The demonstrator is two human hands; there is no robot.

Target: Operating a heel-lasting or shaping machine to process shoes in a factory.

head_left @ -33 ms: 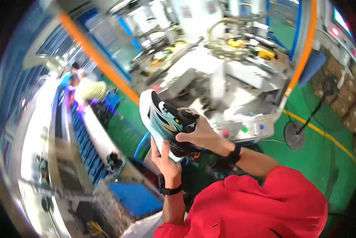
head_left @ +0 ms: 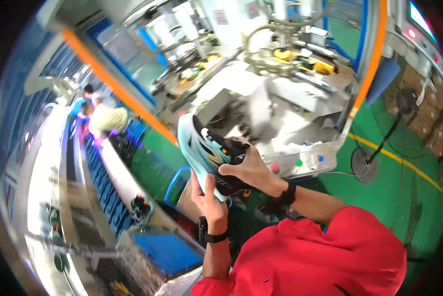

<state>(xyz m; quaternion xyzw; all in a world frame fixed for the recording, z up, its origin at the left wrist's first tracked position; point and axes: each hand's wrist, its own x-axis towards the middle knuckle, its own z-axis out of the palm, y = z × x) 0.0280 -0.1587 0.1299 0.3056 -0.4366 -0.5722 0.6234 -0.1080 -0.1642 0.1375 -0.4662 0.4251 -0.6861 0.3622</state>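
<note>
Between both hands I hold a sneaker (head_left: 201, 150), light teal with black mesh and small orange and white marks, tilted with its toe pointing up and away to the left. My left hand (head_left: 209, 200) grips it from below along the pale sole, fingers and thumb on its lower edge. Around the collar and laces closes my right hand (head_left: 256, 170), its thumb lying across the shoe's side near the heel. A black band (head_left: 215, 238) is on my left wrist and another dark band (head_left: 288, 194) on my right.
Ahead stands a machine with a metal work table (head_left: 300, 155) bearing coloured buttons, framed by orange posts (head_left: 369, 69). On the left runs a conveyor (head_left: 108, 182) with another shoe (head_left: 141, 209) beside it. Farther off people (head_left: 108, 118) bend over the line. A pedestal fan (head_left: 364, 165) stands right.
The whole view has shifted slightly, so the machine and conveyor sit a little further left. The sneaker's toe has tipped slightly to the right; both hands keep their hold.
</note>
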